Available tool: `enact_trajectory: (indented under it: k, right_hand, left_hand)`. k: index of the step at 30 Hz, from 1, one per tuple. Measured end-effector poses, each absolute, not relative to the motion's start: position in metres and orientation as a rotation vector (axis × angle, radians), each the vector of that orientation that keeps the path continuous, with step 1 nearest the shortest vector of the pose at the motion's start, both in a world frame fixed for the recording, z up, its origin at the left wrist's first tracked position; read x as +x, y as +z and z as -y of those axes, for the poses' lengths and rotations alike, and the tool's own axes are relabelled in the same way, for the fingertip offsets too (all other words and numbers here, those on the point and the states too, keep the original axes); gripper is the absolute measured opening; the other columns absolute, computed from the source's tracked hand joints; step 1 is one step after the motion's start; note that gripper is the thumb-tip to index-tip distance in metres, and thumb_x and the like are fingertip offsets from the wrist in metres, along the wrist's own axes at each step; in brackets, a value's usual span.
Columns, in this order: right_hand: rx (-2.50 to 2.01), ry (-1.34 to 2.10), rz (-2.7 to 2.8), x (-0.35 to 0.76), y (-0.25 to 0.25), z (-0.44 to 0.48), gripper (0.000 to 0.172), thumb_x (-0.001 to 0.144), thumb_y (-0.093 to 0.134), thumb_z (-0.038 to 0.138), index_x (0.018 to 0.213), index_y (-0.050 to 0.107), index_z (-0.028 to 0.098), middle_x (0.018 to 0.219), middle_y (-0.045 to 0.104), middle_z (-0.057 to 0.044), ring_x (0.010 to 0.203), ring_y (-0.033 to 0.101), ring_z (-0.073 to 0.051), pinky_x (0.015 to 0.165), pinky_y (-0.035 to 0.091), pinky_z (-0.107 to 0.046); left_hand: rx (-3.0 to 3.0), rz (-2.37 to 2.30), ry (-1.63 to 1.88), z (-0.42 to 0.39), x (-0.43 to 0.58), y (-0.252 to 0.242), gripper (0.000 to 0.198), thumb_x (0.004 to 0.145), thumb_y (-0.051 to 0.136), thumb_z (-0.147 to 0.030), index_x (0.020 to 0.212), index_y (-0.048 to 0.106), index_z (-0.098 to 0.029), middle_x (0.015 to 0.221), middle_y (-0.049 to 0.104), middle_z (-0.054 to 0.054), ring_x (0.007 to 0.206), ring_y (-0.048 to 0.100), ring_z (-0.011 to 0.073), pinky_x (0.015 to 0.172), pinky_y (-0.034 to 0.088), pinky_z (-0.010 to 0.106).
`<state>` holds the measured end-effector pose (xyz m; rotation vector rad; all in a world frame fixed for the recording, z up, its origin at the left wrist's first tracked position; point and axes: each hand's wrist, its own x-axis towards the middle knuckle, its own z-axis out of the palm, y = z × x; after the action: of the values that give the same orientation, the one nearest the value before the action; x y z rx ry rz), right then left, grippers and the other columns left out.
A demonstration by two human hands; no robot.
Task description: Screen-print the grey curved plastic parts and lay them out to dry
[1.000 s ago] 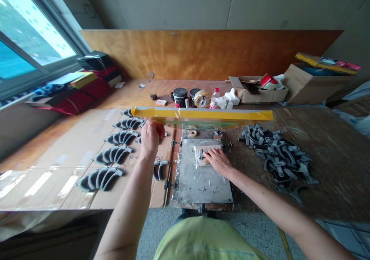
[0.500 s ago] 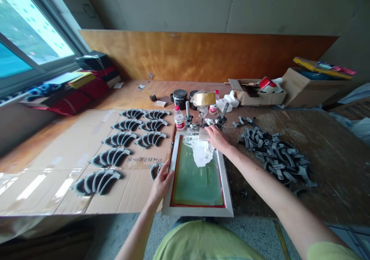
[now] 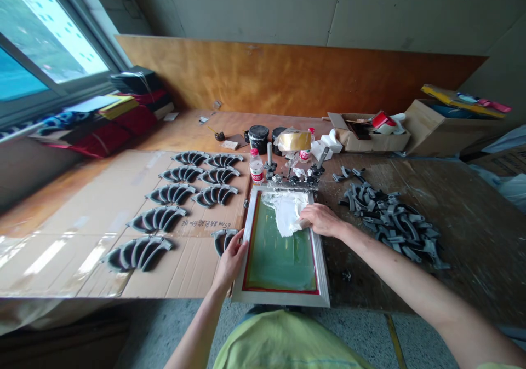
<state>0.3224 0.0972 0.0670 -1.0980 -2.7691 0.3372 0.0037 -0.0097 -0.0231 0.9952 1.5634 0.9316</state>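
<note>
A metal-framed green screen [image 3: 281, 265] lies in front of me, its far side by a clamp fixture [image 3: 292, 178]. White paste [image 3: 286, 211] covers part of the screen's upper area. My left hand [image 3: 233, 255] rests at the frame's left edge, thumb and fingers apart on it. Beside it on the cardboard is a short group of grey curved parts [image 3: 224, 240]. At the right edge of the paste is my right hand [image 3: 320, 219], its fingers closed on something I cannot make out, perhaps hidden by the fingers and the paste.
Rows of grey curved parts [image 3: 157, 219] lie on cardboard [image 3: 82, 194] at the left. A pile of grey parts [image 3: 394, 221] is at the right. Behind the screen stand a bottle [image 3: 256, 167], a black tub [image 3: 258, 139] and a tape roll [image 3: 295, 141]. An open box [image 3: 373, 139] sits farther right.
My right hand has moved from the screen's far edge toward me, to the right side of the paste, and its fingers have closed. My left hand stays at the frame.
</note>
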Motion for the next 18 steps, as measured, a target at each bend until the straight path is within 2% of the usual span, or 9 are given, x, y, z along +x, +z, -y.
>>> enact_trajectory:
  k: [3, 7, 11, 13, 16, 18]
  right_hand:
    - [-1.198, 0.241, 2.635, 0.309, 0.062, -0.103, 0.021, 0.079, 0.054, 0.004, 0.079, 0.068, 0.019, 0.081, 0.067, -0.004, 0.083, 0.057, -0.019, 0.076, 0.044, -0.03]
    - [-1.124, 0.149, 2.572, 0.301, 0.037, -0.078, 0.03, 0.08, 0.049, -0.001, 0.094, 0.07, 0.016, 0.096, 0.068, -0.01, 0.095, 0.056, -0.023, 0.087, 0.045, -0.036]
    - [-1.051, 0.234, 2.596, 0.311, 0.04, -0.07, 0.024, 0.084, 0.055, 0.005, 0.096, 0.071, 0.018, 0.091, 0.069, -0.008, 0.089, 0.058, -0.021, 0.084, 0.046, -0.036]
    - [-1.123, 0.268, 2.553, 0.309, 0.052, -0.089, 0.022, 0.085, 0.062, 0.013, 0.103, 0.07, 0.021, 0.092, 0.07, -0.005, 0.086, 0.06, -0.02, 0.083, 0.047, -0.035]
    - [-1.332, 0.243, 2.437, 0.298, 0.072, -0.131, 0.052, 0.083, 0.071, 0.022, 0.132, 0.057, 0.03, 0.106, 0.071, -0.003, 0.09, 0.062, -0.019, 0.084, 0.048, -0.033]
    - [-1.439, 0.185, 2.384, 0.297, 0.081, -0.154, 0.064, 0.083, 0.071, 0.024, 0.142, 0.047, 0.032, 0.11, 0.07, -0.005, 0.091, 0.063, -0.019, 0.083, 0.049, -0.032]
  left_hand:
    - [0.982, -1.582, 0.943, 0.009, 0.005, -0.019, 0.077, 0.076, 0.061, -0.064, 0.138, 0.053, -0.019, 0.08, 0.068, 0.002, 0.071, 0.063, 0.0198, 0.065, 0.05, 0.029]
    - [0.942, -1.585, 0.944, 0.009, 0.006, -0.012, 0.08, 0.072, 0.064, -0.065, 0.137, 0.054, -0.019, 0.077, 0.068, 0.002, 0.067, 0.064, 0.0197, 0.061, 0.05, 0.029]
    - [0.914, -1.568, 0.953, 0.009, 0.006, -0.006, 0.081, 0.07, 0.066, -0.065, 0.134, 0.056, -0.018, 0.076, 0.067, 0.002, 0.068, 0.065, 0.0204, 0.059, 0.05, 0.029]
    - [0.915, -1.532, 0.958, 0.009, 0.006, 0.0, 0.08, 0.071, 0.067, -0.064, 0.135, 0.055, -0.017, 0.074, 0.066, 0.001, 0.068, 0.065, 0.0202, 0.059, 0.05, 0.028]
    - [0.892, -1.479, 0.936, 0.008, 0.002, 0.02, 0.084, 0.07, 0.07, -0.061, 0.139, 0.05, -0.018, 0.074, 0.068, 0.001, 0.067, 0.065, 0.0197, 0.058, 0.05, 0.028]
    - [0.865, -1.445, 0.934, 0.005, 0.0, 0.042, 0.081, 0.07, 0.07, -0.062, 0.137, 0.052, -0.021, 0.077, 0.07, 0.002, 0.069, 0.067, 0.0204, 0.059, 0.052, 0.029]
